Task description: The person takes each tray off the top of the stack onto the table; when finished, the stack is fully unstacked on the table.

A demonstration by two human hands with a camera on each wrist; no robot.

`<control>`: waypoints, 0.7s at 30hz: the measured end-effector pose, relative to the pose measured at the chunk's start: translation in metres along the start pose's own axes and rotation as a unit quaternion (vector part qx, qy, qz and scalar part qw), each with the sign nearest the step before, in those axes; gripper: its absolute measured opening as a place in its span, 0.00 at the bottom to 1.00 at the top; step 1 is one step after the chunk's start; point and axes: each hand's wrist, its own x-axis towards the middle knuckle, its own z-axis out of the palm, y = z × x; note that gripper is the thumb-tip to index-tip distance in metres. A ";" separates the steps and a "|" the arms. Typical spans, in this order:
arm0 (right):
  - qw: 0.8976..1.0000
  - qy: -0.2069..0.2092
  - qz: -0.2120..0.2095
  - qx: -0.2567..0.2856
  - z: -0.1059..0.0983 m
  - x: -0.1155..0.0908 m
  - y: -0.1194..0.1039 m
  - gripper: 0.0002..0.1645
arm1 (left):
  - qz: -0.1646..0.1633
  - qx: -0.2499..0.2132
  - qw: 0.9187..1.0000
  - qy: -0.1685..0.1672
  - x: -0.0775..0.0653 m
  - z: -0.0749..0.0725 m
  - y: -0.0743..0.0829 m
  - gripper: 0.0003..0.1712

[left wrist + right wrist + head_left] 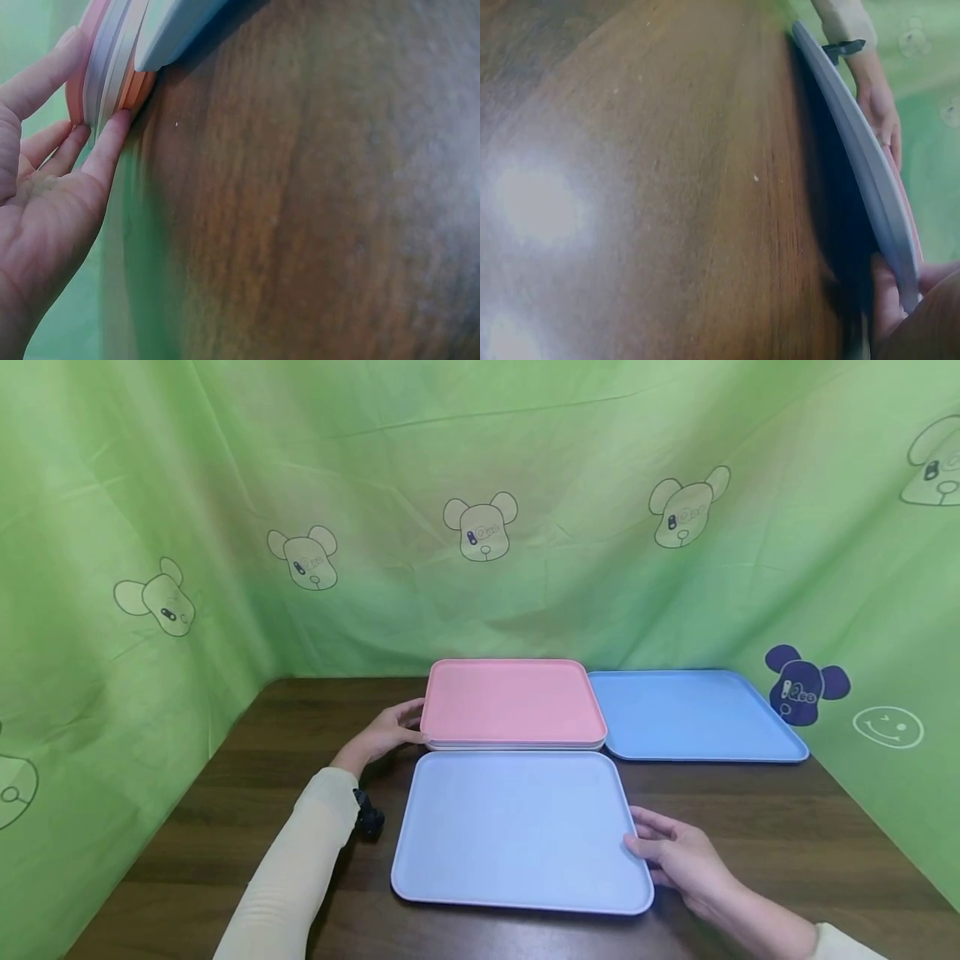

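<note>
A pale blue tray (517, 831) is held just above the table at its right edge by my right hand (686, 860), thumb on top and fingers beneath. The right wrist view shows this tray's underside (874, 176) and its dark shadow on the wood. Behind it lies a stack of trays with a pink tray (513, 702) on top. My left hand (390, 731) touches the stack's left side with fairly straight fingers. In the left wrist view, lavender, whitish and orange rims (135, 90) show below the pink one, with the left fingertips against them.
A brighter blue tray (697, 714) lies at the back right, beside the pink-topped stack. The dark wooden table (247, 785) extends to both sides. A green printed curtain (480, 602) hangs behind and along the sides.
</note>
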 end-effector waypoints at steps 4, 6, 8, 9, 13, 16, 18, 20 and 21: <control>1.000 0.001 -0.007 -0.020 0.000 0.001 0.003 0.42 | -0.005 0.004 1.000 0.003 0.000 0.000 0.000 0.44; 1.000 0.005 -0.010 -0.026 0.000 0.002 0.004 0.42 | -0.005 0.005 1.000 0.002 0.000 0.000 0.000 0.44; 0.999 0.005 -0.013 -0.033 0.000 0.004 0.004 0.41 | -0.003 0.005 1.000 0.001 0.000 -0.001 -0.001 0.44; 0.999 0.005 -0.016 -0.038 0.000 0.004 0.005 0.41 | -0.003 0.005 1.000 0.000 0.000 -0.001 -0.001 0.45; 0.998 0.013 -0.024 -0.055 0.000 0.006 0.005 0.39 | 0.000 0.004 1.000 0.001 0.001 -0.001 -0.001 0.45; 0.996 0.018 -0.038 -0.074 0.000 0.007 0.005 0.39 | 0.001 0.004 1.000 0.002 0.002 -0.002 -0.001 0.45; 0.994 0.023 -0.048 -0.092 -0.001 0.007 0.005 0.38 | 0.000 0.002 1.000 0.001 0.002 -0.002 -0.002 0.45; 0.992 0.031 -0.051 -0.108 -0.002 0.008 0.004 0.38 | -0.001 0.001 1.000 0.001 0.002 -0.002 -0.002 0.45; 0.991 0.033 -0.053 -0.115 -0.002 0.008 0.004 0.38 | -0.002 0.001 1.000 0.001 0.002 -0.002 -0.002 0.45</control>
